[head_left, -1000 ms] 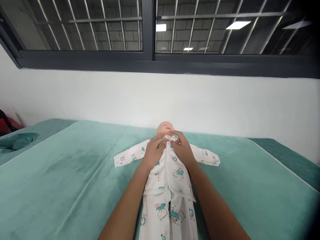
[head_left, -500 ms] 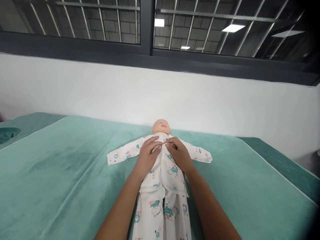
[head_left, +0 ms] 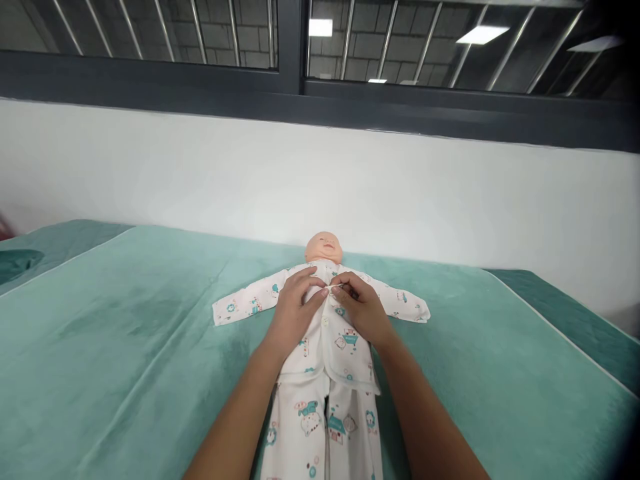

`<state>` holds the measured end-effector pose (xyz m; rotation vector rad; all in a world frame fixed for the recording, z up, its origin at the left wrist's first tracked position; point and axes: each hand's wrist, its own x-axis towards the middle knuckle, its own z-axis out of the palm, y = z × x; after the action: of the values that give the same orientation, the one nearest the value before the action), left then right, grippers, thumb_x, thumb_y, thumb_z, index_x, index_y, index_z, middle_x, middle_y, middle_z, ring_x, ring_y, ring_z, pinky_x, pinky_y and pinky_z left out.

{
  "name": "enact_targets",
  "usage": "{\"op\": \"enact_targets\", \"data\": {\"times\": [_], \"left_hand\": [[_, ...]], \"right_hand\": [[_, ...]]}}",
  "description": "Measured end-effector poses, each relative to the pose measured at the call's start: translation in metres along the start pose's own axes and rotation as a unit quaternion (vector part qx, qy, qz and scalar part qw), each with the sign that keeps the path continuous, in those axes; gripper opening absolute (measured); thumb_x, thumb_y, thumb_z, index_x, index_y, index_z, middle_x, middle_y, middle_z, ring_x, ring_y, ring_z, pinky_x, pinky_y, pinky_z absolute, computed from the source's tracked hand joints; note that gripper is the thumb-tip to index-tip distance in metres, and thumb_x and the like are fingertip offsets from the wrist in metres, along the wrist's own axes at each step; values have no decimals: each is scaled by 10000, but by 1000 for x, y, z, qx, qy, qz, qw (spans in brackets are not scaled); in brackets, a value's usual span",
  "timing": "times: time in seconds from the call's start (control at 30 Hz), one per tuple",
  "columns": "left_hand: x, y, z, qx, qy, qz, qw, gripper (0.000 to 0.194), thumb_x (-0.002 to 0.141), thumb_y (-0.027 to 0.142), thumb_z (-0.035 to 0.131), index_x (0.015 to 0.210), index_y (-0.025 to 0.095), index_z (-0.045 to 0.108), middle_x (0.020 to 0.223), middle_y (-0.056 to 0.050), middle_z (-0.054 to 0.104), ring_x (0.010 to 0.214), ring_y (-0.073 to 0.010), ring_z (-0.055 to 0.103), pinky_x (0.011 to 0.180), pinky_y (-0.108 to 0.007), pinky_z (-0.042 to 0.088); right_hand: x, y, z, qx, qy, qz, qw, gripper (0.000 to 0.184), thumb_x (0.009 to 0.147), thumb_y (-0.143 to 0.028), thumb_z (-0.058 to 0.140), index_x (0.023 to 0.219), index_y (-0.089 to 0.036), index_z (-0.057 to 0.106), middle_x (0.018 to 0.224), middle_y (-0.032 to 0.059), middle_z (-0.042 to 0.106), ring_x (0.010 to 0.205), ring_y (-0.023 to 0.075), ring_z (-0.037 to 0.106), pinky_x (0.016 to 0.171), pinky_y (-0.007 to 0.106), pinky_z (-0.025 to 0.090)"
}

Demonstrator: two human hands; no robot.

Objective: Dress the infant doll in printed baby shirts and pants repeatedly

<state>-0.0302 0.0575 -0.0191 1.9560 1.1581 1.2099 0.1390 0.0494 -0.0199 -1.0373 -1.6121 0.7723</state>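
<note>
A baby doll (head_left: 324, 247) lies on its back, head toward the wall, arms spread to both sides. It wears a white printed baby shirt (head_left: 345, 350) and matching trousers (head_left: 305, 427). At the chest, my left hand (head_left: 296, 303) pinches the shirt's front edge between thumb and fingertips. Facing it, my right hand (head_left: 363, 307) grips the other front edge, slightly raised off the chest. The fingertips nearly meet at the front opening, and they hide whatever fastening is between them. A small pale button (head_left: 325, 321) shows lower on the shirt front.
A green padded cover (head_left: 150, 333) spreads beneath the doll, with darker green strips along both sides. Behind it rises a white wall (head_left: 225, 173) below a dark window frame (head_left: 290, 83) with metal bars. Dark green cloth (head_left: 17, 263) lies at the far left.
Both hands stay at the chest of the shirt. My right fingers have curled tighter and lifted the front edge a little. The camera view has shifted slightly.
</note>
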Motion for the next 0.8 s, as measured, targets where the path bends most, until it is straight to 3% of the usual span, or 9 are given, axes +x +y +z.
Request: {"op": "enact_targets", "data": {"times": [0.17, 0.3, 0.43, 0.53, 0.67, 0.8], "left_hand": [[-4, 4, -11, -37, -58, 5, 998, 239, 926, 408, 502, 1066, 323, 676, 1436, 10, 472, 1383, -194, 360, 1158, -380, 298], [-7, 6, -29, 6, -152, 26, 988, 223, 904, 396, 539, 1056, 346, 694, 1504, 39, 386, 1438, -223, 262, 1175, -418, 277], [-11, 11, -44, 28, -228, 51, 972, 232, 896, 378, 551, 1086, 369, 683, 1554, 73, 295, 1475, -260, 146, 1065, -414, 441], [-12, 13, -47, 26, -242, 55, 968, 213, 901, 374, 540, 1050, 363, 692, 1558, 80, 281, 1479, -276, 116, 948, -376, 532], [-9, 12, -43, 31, -237, 51, 970, 173, 895, 403, 556, 983, 339, 689, 1556, 77, 287, 1479, -278, 116, 1058, -435, 446], [-6, 11, -39, 17, -226, 34, 973, 173, 885, 439, 562, 884, 298, 664, 1550, 71, 294, 1477, -272, 128, 1093, -455, 402]], "right_hand": [[-1, -13, -11, -69, -34, 6, 997, 133, 893, -348, 555, 864, -227, 602, 768, -28, 491, 669, 120, 415, 635, 270, 336], [-11, -28, -18, -93, -95, 12, 991, 245, 865, -416, 592, 742, -213, 535, 859, -10, 515, 623, 108, 407, 591, 270, 353], [-22, -33, -20, -76, -112, 53, 989, 292, 913, -447, 513, 737, -217, 473, 688, -36, 472, 585, 116, 390, 557, 266, 325], [-27, -33, -19, -60, -105, 94, 988, 294, 918, -461, 500, 756, -220, 455, 612, -58, 395, 568, 114, 349, 535, 260, 280], [-28, -38, -16, -41, -123, 114, 985, 223, 897, -433, 537, 822, -228, 494, 682, -49, 449, 594, 113, 371, 542, 256, 297], [-26, -46, -6, -61, -128, 77, 987, 150, 929, -354, 481, 869, -229, 538, 702, -41, 499, 597, 111, 400, 558, 258, 300]]}}
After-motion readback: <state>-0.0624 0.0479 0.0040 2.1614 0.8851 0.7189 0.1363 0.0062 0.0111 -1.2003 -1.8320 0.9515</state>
